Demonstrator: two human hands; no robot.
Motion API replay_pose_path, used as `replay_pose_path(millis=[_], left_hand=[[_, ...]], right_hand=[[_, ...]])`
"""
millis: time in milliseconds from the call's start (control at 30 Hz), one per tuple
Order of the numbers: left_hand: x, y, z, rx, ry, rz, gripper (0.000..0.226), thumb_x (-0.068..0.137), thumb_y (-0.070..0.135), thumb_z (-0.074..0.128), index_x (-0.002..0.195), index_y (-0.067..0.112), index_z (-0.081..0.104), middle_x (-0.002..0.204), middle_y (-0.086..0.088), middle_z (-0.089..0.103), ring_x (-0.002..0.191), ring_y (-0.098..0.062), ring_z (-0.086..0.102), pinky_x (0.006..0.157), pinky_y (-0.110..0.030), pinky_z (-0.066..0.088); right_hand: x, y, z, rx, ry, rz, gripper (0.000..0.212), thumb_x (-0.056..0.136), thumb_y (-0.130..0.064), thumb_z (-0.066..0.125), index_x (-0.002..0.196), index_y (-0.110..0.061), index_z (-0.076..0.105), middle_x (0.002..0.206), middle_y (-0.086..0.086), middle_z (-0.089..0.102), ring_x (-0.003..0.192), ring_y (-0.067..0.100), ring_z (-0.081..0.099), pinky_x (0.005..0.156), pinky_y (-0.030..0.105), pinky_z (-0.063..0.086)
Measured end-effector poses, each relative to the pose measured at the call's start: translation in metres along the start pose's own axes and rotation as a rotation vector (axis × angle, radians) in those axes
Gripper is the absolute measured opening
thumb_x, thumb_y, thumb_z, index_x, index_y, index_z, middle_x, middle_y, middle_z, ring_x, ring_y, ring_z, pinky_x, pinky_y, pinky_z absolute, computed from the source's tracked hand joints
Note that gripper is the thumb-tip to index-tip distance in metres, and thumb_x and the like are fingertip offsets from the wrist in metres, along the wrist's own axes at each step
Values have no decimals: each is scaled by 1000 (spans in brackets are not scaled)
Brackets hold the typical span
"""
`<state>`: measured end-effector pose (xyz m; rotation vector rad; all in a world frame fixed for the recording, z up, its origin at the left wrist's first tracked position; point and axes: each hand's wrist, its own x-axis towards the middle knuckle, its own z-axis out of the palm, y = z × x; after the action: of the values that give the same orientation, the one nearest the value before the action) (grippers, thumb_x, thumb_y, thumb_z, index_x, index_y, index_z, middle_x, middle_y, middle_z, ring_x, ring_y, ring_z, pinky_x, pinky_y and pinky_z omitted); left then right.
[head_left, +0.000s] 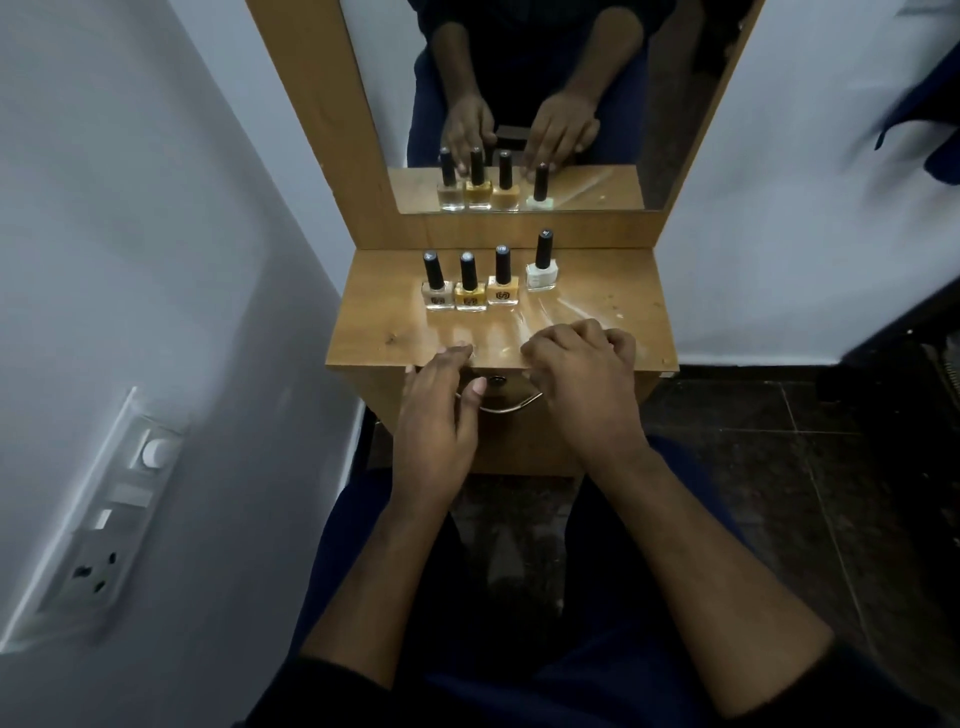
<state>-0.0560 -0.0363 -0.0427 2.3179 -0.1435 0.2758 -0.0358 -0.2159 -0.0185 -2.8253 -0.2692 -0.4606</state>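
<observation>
Nail-polish bottles (470, 291), dark logos (470, 301) unreadable

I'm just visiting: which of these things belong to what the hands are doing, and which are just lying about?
In the job: left hand and right hand, both at the front edge of the wooden table top; four capped nail polishes: beige bottle, gold bottle, orange bottle, white bottle.
Just about: mirror, drawer handle, wall switchboard.
</observation>
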Motion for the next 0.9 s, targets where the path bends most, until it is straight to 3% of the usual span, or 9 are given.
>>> replay_pose_path(millis=[67,233,300,367,400,567,667,767,900], left_hand=[[0,0,-4,5,-28,-8,39,110,33,46,146,19,52,148,4,57,146,-15,42,127,-27,6],[2,0,-19,1,-103,-16,46,109,43,39,146,22,55,151,4,56,147,-12,42,127,-30,7],[-1,5,-22,-121,-55,-87,39,110,39,46,139,21,64,140,3,65,138,-13,52,124,-33,25],[-13,9,-23,-237,46,-120,31,109,35,50,126,20,71,117,8,74,114,-8,65,100,-32,51],[-21,13,-22,-290,74,-142,29,109,34,51,121,20,73,108,11,76,105,-4,68,89,-28,53],[-48,35,-16,-810,-61,-465,41,110,39,45,120,10,73,106,-9,78,96,-20,74,86,-34,56],[-41,53,-30,-978,-55,-476,49,109,43,44,115,3,73,99,-17,73,91,-24,67,82,-33,57],[-31,58,-37,-1101,21,-488,37,107,33,52,113,4,74,101,-18,70,93,-27,61,78,-32,53],[-25,45,-29,-1069,65,-477,27,105,20,58,114,1,75,94,-17,72,84,-23,63,78,-33,55]], right_hand=[[4,3,-5,15,-12,-11,17,92,-28,72,109,-26,74,115,-7,72,115,21,55,94,37,22],[0,-1,-15,3,21,-11,12,95,-28,68,103,-25,77,106,-7,76,106,19,59,91,36,25],[-9,-9,-15,20,122,-14,12,96,-28,68,104,-24,76,104,-7,76,101,19,60,88,35,28],[-19,-20,-12,32,240,-44,10,97,-28,68,103,-24,75,101,-9,75,96,18,59,85,35,30],[-22,-26,-11,36,282,-61,10,97,-28,68,103,-24,75,100,-9,74,94,18,59,84,35,30],[-30,-45,-11,15,354,-150,16,100,-33,60,101,-25,73,96,-9,72,93,18,59,86,36,34],[-36,-53,-11,25,370,-232,20,101,-36,58,103,-23,73,98,-8,73,93,18,60,87,37,38],[-37,-56,-11,16,437,-256,16,100,-35,65,100,-22,75,100,-7,74,92,19,62,85,38,41],[-32,-56,1,6,404,-259,19,101,-35,62,105,-21,74,103,-6,73,96,19,57,88,39,39]])
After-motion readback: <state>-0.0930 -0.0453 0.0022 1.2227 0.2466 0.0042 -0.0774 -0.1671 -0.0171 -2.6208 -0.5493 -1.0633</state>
